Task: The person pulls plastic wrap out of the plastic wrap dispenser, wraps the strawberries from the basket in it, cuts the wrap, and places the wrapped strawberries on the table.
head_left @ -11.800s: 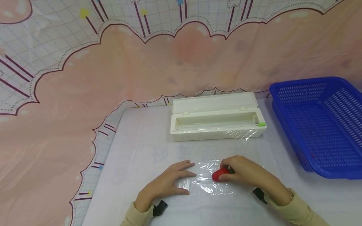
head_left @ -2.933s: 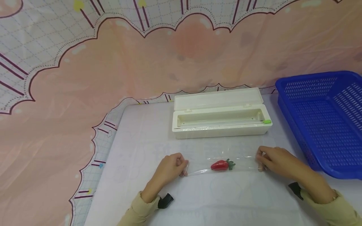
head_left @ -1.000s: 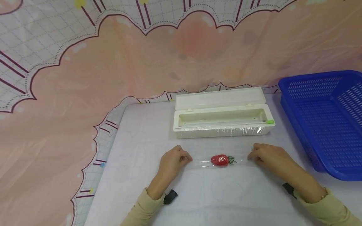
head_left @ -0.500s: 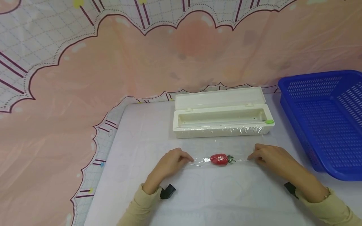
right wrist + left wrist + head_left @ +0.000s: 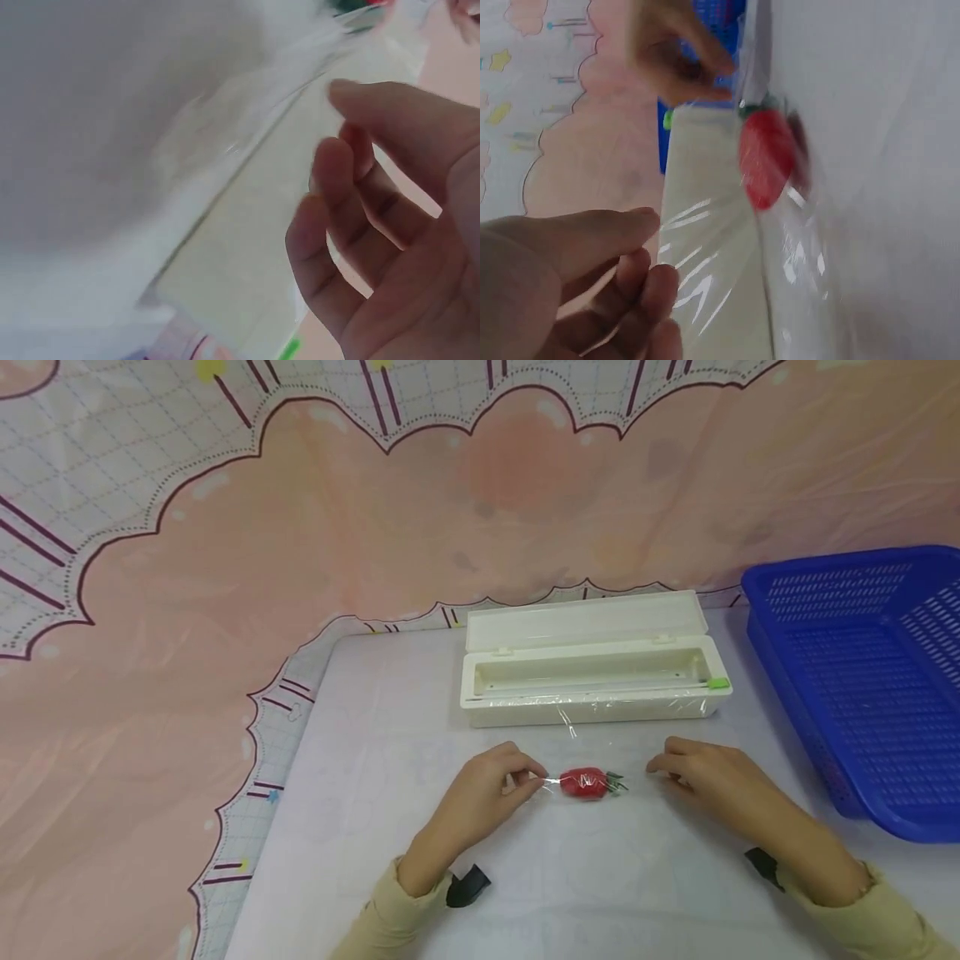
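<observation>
A red strawberry (image 5: 583, 783) with green leaves lies in clear plastic wrap (image 5: 551, 782) on the white table. My left hand (image 5: 480, 793) grips the gathered wrap just left of the strawberry's tip. Close to the leaves, on the right, is my right hand (image 5: 708, 781), thumb and fingers bent; whether they pinch the wrap cannot be made out. In the left wrist view the strawberry (image 5: 766, 157) shows through shiny film, with my left hand's thumb and fingers curled nearby. Loose film (image 5: 300, 82) stretches past the right thumb in the right wrist view.
Behind the hands stands a white wrap dispenser box (image 5: 592, 712) with its lid raised and a green cutter slider (image 5: 717, 683). More film hangs on its front. A blue plastic basket (image 5: 795, 727) stands to the right. A patterned cloth (image 5: 360, 527) covers the background.
Earlier the right hand held the strawberry on flat film. Since then the film was wrapped round it and its ends narrowed. My left hand has moved right, closer to the strawberry; the right hand slightly left.
</observation>
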Motion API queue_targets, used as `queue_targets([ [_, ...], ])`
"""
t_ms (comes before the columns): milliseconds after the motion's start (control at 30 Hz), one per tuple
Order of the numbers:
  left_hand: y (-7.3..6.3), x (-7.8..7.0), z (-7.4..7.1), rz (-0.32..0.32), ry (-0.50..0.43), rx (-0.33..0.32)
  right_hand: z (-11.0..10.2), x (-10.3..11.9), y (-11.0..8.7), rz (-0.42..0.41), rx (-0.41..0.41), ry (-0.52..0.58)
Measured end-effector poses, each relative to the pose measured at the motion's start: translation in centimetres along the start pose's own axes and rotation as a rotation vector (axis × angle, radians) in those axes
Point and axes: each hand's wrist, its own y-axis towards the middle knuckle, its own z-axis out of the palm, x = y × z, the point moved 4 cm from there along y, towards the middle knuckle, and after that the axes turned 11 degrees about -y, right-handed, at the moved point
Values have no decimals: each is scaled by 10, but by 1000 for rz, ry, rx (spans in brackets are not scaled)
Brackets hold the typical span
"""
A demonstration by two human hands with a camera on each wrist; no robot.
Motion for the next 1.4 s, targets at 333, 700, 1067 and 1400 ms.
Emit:
queue_targets([
  [333, 11, -14, 28, 223, 97, 0, 2, 26, 12, -124, -143, 66],
  [700, 14, -8, 42, 136, 165, 91, 14, 36, 18, -182, -102, 71],
  [1067, 19, -4, 45, 137, 212, 81, 16, 39, 24, -130, -72, 70],
  [1400, 31, -3, 47, 180, 263, 57, 19, 39, 33, 1, -44, 122],
])
